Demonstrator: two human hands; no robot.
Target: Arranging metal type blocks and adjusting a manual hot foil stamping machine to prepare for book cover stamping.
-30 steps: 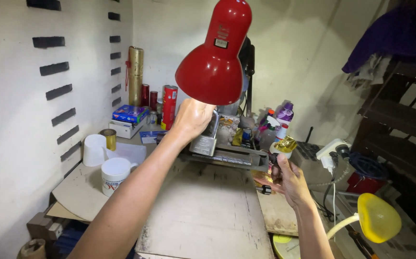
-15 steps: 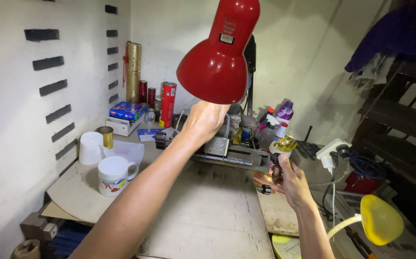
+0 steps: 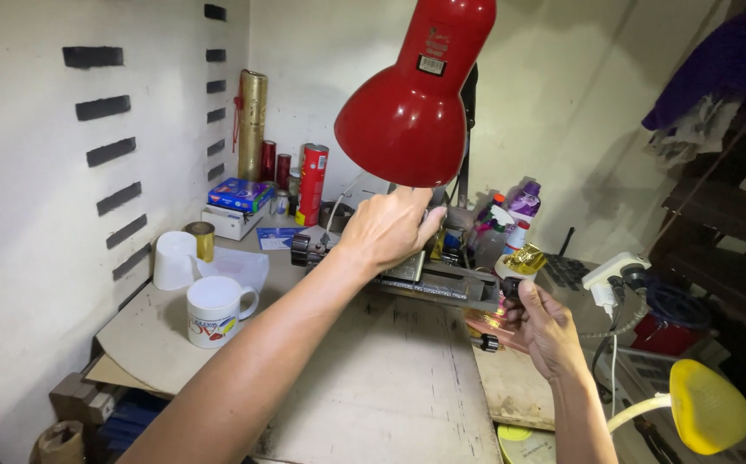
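My left hand (image 3: 388,228) reaches forward under a red desk lamp shade (image 3: 407,107) and rests on the upper part of a small grey metal press machine (image 3: 442,279) on the workbench; what its fingers grip is hidden. My right hand (image 3: 538,325) is at the machine's right end, fingers closed on a black knob beside a roll of gold foil (image 3: 523,260). A strip of gold foil lies under that hand.
A white mug (image 3: 214,309), a white roll (image 3: 174,259) and a small gold roll stand at the left. Tubes, a red can (image 3: 312,184) and boxes line the back wall. Bottles (image 3: 523,204) stand behind the machine. A yellow lamp (image 3: 706,417) and power strip (image 3: 614,273) sit right.
The view has shifted slightly lower. My left hand has dropped from just under the lamp shade to the top of the machine. My right hand stays at the machine's right end.
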